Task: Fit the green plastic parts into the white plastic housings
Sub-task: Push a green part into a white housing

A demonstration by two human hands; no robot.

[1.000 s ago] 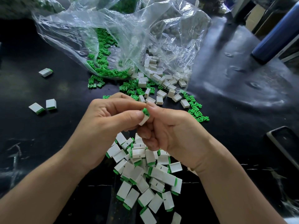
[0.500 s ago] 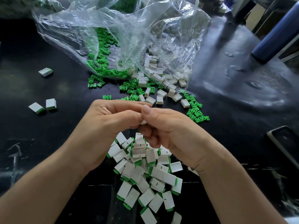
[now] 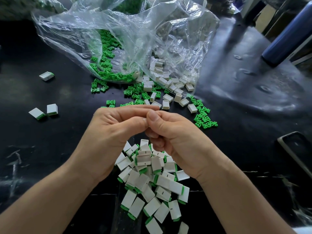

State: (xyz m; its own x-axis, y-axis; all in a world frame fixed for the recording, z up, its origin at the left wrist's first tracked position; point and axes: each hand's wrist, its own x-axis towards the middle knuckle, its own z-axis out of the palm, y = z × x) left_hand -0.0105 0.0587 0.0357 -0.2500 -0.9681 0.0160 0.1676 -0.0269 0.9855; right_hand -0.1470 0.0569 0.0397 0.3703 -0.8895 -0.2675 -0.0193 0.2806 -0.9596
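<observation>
My left hand [image 3: 114, 130] and my right hand [image 3: 175, 132] meet above the table, fingertips pressed together. They pinch a white housing with a green part between them, almost fully hidden by my thumbs. Below my hands lies a pile of fitted white housings with green ends [image 3: 152, 183]. Loose green parts [image 3: 135, 93] and empty white housings [image 3: 168, 85] spill from the bag beyond my hands. Another cluster of green parts [image 3: 204, 119] lies to the right.
A crumpled clear plastic bag [image 3: 118, 31] covers the far middle of the black table [image 3: 236, 107]. Fitted pieces lie apart at the left [image 3: 52, 108]. A dark blue cylinder [image 3: 287, 34] stands at the far right. A dark flat device [image 3: 297, 149] lies at the right edge.
The white housing with its green tip showed between my thumbs a second ago. My thumbs have since closed over it and hide it. Both hands stay in the same place.
</observation>
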